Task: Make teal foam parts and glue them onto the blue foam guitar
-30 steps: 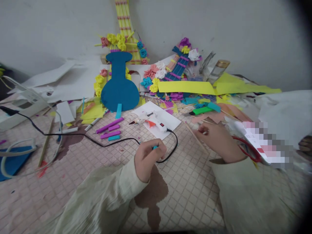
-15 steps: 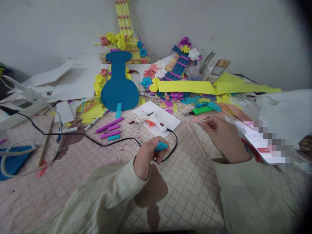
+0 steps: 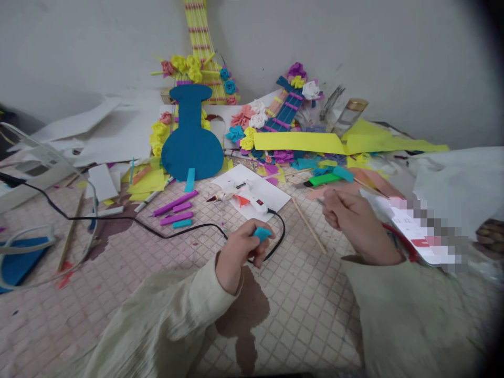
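My left hand [image 3: 243, 245] is closed round a small piece of light blue paper [image 3: 262, 234], just in front of the glue gun's black cord. My right hand [image 3: 350, 223] is closed, fingertips pressed together; whatever may be between them is hidden. A thin wooden stick [image 3: 309, 226] lies on the table to its left. Behind the right fingers are a peach paper strip [image 3: 317, 193] and a green utility knife [image 3: 323, 179]. Between and beyond both hands, a white glue gun [image 3: 252, 197] rests on a white sheet [image 3: 277, 197].
Purple paper rolls [image 3: 176, 203] lie left of the glue gun. A dark blue guitar-shaped cutout [image 3: 192, 149] leans on flower-decorated paper guitars at the back. A yellow strip [image 3: 297, 142] and a glass jar [image 3: 350, 113] are behind. A lit phone [image 3: 413, 231] lies right; a black cord [image 3: 129, 217] crosses the left.
My right hand has curled tighter, its fingertips turned in. The thin wooden stick has shifted slightly left. My left hand stays in place, still holding the blue paper, now turned a little.
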Available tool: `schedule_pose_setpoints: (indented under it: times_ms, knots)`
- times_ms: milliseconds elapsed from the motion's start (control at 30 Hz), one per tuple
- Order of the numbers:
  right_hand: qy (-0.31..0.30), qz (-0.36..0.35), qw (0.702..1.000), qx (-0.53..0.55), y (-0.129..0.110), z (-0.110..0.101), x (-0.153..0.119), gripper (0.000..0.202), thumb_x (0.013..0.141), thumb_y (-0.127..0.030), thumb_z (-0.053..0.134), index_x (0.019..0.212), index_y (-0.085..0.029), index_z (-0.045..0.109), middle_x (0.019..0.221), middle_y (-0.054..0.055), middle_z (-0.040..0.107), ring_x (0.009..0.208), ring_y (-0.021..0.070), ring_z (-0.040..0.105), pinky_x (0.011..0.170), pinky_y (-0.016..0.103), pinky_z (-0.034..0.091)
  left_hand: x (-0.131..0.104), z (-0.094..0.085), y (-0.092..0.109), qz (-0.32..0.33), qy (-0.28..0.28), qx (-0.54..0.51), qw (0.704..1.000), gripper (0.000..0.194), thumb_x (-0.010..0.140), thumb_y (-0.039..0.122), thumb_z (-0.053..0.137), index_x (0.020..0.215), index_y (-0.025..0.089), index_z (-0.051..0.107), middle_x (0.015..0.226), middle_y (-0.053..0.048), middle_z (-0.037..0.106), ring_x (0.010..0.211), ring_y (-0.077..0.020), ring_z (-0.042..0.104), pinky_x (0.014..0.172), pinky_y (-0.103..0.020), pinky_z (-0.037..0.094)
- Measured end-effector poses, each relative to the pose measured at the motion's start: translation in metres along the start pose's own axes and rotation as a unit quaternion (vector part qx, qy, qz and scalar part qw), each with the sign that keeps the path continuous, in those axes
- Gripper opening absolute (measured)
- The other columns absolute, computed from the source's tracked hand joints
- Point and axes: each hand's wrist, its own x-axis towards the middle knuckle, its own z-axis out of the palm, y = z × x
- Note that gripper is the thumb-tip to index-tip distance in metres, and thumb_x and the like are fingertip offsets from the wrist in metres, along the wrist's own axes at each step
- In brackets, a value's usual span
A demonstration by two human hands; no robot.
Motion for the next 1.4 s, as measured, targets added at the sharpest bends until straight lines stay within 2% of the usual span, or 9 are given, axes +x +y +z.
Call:
schedule_pose_setpoints:
  times_ms: [133, 267, 367, 533, 667, 767, 867, 1033, 1400]
  knots:
    - [-0.088, 0.042, 0.972, 0.215, -0.01, 0.012, -0.008, 0.028, 0.076, -0.04, 0.06, 0.062, -0.018, 0.048, 0.054, -0.004, 0.046, 0.047, 0.0069, 0.041, 0.041, 0.02, 0.029, 0.003, -0.001, -0.005, 0.009, -0.008, 0.015, 1.0, 0.025, 0.053, 0.029, 0.045, 0.073, 0.014, 0.051, 0.05, 0.006, 0.037, 0.041, -0.0067, 0.036, 0.047, -0.024, 0.026]
    - [-0.154, 0.072, 0.945, 0.28, -0.015, 0.024, -0.014, 0.019, 0.066, -0.03, 0.071, 0.072, -0.018, 0.059, 0.061, -0.003, 0.054, 0.053, 0.0063, 0.046, 0.048, 0.019, 0.036, 0.005, -0.004, -0.011, 0.023, -0.014, 0.019, 0.999, 0.023, 0.056, 0.028, 0.047, 0.074, 0.014, 0.052, 0.047, 0.006, 0.039, 0.04, -0.0067, 0.035, 0.046, -0.024, 0.024]
    - [-0.182, 0.089, 0.934, 0.294, -0.016, 0.029, -0.017, 0.019, 0.064, -0.027, 0.072, 0.076, -0.018, 0.06, 0.064, -0.003, 0.056, 0.055, 0.0061, 0.047, 0.05, 0.02, 0.037, 0.005, -0.004, -0.011, 0.036, -0.007, 0.023, 0.999, 0.022, 0.058, 0.027, 0.049, 0.075, 0.013, 0.053, 0.049, 0.006, 0.038, 0.042, -0.0066, 0.035, 0.047, -0.024, 0.025]
    - [-0.191, 0.063, 0.94, 0.278, -0.02, 0.034, -0.023, 0.017, 0.07, -0.029, 0.068, 0.066, -0.017, 0.055, 0.059, -0.004, 0.052, 0.053, 0.0067, 0.045, 0.05, 0.021, 0.037, 0.002, -0.002, -0.01, 0.048, 0.005, 0.059, 0.997, 0.019, 0.062, 0.024, 0.048, 0.077, 0.013, 0.053, 0.049, 0.006, 0.037, 0.045, -0.0074, 0.036, 0.049, -0.024, 0.027]
    - [-0.145, -0.018, 0.97, 0.193, -0.023, 0.038, -0.03, 0.027, 0.082, -0.031, 0.053, 0.059, -0.017, 0.054, 0.057, -0.002, 0.051, 0.053, 0.0076, 0.046, 0.051, 0.022, 0.038, 0.001, 0.001, -0.009, 0.049, 0.009, 0.069, 0.996, 0.018, 0.067, 0.026, 0.047, 0.075, 0.012, 0.053, 0.049, 0.005, 0.041, 0.042, -0.0071, 0.037, 0.045, -0.023, 0.027]
    - [-0.149, -0.07, 0.974, 0.156, -0.024, 0.042, -0.035, 0.014, 0.084, -0.025, 0.05, 0.083, -0.02, 0.063, 0.07, 0.0, 0.058, 0.064, 0.0097, 0.053, 0.058, 0.023, 0.044, 0.001, 0.001, -0.009, 0.052, -0.019, 0.073, 0.996, 0.022, 0.073, 0.03, 0.048, 0.081, 0.01, 0.054, 0.051, 0.003, 0.047, 0.042, -0.0077, 0.041, 0.044, -0.023, 0.032]
    - [-0.178, -0.131, 0.966, 0.136, -0.022, 0.044, -0.037, 0.025, 0.083, -0.017, 0.05, 0.103, -0.026, 0.062, 0.093, 0.003, 0.059, 0.086, 0.014, 0.056, 0.071, 0.028, 0.047, 0.001, 0.0, -0.009, 0.059, -0.038, 0.067, 0.995, 0.024, 0.075, 0.032, 0.049, 0.082, 0.01, 0.055, 0.053, 0.001, 0.051, 0.043, -0.0084, 0.044, 0.043, -0.022, 0.035]
    - [-0.196, -0.199, 0.954, 0.107, -0.02, 0.044, -0.037, 0.038, 0.083, -0.011, 0.047, 0.111, -0.032, 0.059, 0.101, 0.003, 0.056, 0.096, 0.0159, 0.054, 0.082, 0.034, 0.045, 0.001, 0.001, -0.007, 0.065, -0.037, 0.059, 0.995, 0.024, 0.075, 0.031, 0.05, 0.082, 0.009, 0.056, 0.05, 0.001, 0.05, 0.044, -0.0085, 0.044, 0.042, -0.021, 0.035]
    - [-0.15, -0.303, 0.941, 0.013, -0.019, 0.046, -0.038, 0.048, 0.08, -0.004, 0.044, 0.117, -0.031, 0.055, 0.096, 0.005, 0.054, 0.087, 0.0161, 0.054, 0.071, 0.033, 0.048, -0.002, -0.002, -0.008, 0.074, -0.055, 0.107, 0.99, 0.021, 0.079, 0.031, 0.046, 0.074, 0.012, 0.053, 0.046, 0.005, 0.042, 0.04, -0.0066, 0.035, 0.043, -0.022, 0.028]
